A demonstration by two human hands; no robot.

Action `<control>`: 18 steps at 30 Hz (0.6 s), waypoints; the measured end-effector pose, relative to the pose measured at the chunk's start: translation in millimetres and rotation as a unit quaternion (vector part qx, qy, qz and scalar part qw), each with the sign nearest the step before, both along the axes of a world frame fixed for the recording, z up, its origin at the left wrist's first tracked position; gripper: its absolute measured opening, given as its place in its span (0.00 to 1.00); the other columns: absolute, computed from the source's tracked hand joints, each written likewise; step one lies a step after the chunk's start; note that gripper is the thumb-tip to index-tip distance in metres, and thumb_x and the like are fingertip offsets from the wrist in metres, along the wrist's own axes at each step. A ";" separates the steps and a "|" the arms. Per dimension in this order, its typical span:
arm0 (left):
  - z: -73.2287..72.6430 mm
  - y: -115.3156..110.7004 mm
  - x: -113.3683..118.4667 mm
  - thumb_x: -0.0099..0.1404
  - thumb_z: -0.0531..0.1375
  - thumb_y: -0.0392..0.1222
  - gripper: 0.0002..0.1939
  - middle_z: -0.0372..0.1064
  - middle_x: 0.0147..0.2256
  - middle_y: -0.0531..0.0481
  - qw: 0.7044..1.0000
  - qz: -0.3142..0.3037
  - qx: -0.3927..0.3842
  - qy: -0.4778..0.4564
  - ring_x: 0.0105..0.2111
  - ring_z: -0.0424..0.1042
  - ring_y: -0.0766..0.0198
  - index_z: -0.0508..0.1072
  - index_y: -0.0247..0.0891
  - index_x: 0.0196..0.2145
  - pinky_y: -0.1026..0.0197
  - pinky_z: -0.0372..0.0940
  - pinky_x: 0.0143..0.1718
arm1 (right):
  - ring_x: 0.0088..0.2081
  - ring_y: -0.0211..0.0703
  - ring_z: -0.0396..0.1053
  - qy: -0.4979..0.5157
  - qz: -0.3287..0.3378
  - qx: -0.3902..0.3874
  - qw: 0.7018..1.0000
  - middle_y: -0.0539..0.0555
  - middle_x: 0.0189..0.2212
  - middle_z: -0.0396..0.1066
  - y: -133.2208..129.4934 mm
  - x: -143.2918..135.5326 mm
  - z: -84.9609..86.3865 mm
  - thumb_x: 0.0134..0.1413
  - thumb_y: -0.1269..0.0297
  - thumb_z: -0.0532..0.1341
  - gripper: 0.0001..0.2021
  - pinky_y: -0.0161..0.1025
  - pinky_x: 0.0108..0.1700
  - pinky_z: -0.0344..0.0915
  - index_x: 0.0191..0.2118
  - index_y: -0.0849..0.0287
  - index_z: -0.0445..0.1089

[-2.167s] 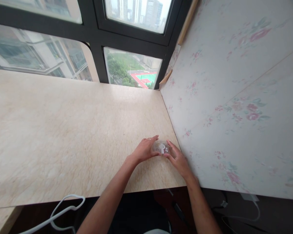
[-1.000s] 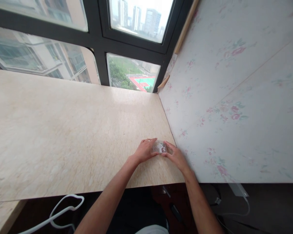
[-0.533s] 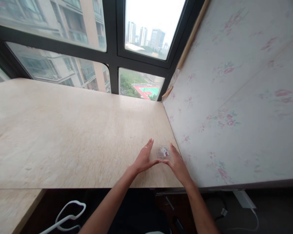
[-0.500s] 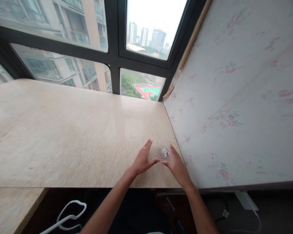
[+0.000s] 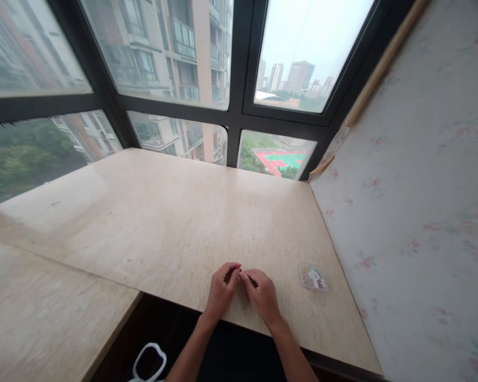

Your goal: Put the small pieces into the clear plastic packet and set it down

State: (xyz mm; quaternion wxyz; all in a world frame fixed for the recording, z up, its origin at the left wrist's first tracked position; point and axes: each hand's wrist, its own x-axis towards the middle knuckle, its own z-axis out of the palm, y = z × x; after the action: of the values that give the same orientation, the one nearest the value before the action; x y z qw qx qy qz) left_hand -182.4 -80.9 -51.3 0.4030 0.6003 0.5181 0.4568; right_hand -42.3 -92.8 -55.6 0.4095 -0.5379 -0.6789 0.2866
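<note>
Close to the front edge of the stone sill [image 5: 175, 212], my left hand [image 5: 223, 289] and my right hand [image 5: 262, 294] meet with fingertips nearly touching. Both are closed in a pinch, thumb against fingers. Whatever lies between the fingertips, if anything, is too small to make out. To the right of my hands, apart from them, a small clear plastic box [image 5: 313, 277] lies on the sill. Small coloured items and a white shape show through its top; I cannot tell their kind.
Dark-framed windows [image 5: 234, 114] rise behind the sill. A flowered wall [image 5: 402, 212] bounds it on the right. Below the front edge, at lower left, a white looped object [image 5: 150, 361] shows in the dark gap beside another stone ledge [image 5: 43, 318].
My hands have left the plastic box, moved left of it and come together, fingers going from spread to pinched. The view has turned left; the box stays near the wall.
</note>
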 end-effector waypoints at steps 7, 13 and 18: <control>-1.7 0.5 2.1 0.66 0.54 0.46 0.11 0.73 0.37 0.48 1.000 -0.017 0.001 0.016 0.37 0.73 0.60 0.73 0.39 0.38 0.56 0.69 0.39 | 0.35 0.46 0.69 0.020 -0.010 -0.007 1.000 0.54 0.32 0.73 -1.8 2.2 -3.0 0.64 0.57 0.53 0.13 0.41 0.38 0.63 0.34 0.55 0.72; 3.6 -8.1 -1.1 0.67 0.54 0.47 0.13 0.73 0.37 0.45 1.000 -0.027 -0.012 -0.002 0.38 0.72 0.59 0.74 0.38 0.38 0.57 0.68 0.41 | 0.34 0.43 0.68 0.034 0.003 0.012 0.999 0.52 0.29 0.72 -4.1 3.6 -4.3 0.63 0.61 0.55 0.12 0.39 0.37 0.63 0.33 0.56 0.73; 21.0 -71.5 -33.3 0.65 0.57 0.50 0.12 0.73 0.39 0.47 0.995 -0.098 -0.011 -0.004 0.36 0.72 0.57 0.75 0.50 0.44 0.53 0.69 0.37 | 0.31 0.40 0.69 0.172 0.000 0.118 0.978 0.51 0.28 0.71 -15.9 10.8 24.0 0.62 0.69 0.57 0.08 0.37 0.32 0.64 0.33 0.56 0.72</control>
State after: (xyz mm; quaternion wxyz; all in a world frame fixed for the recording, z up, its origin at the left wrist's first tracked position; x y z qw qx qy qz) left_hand -215.7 -152.3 -30.3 0.4542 0.6420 0.4601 0.4121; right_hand -31.4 -108.7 -31.6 0.5805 -0.4283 -0.6278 0.2925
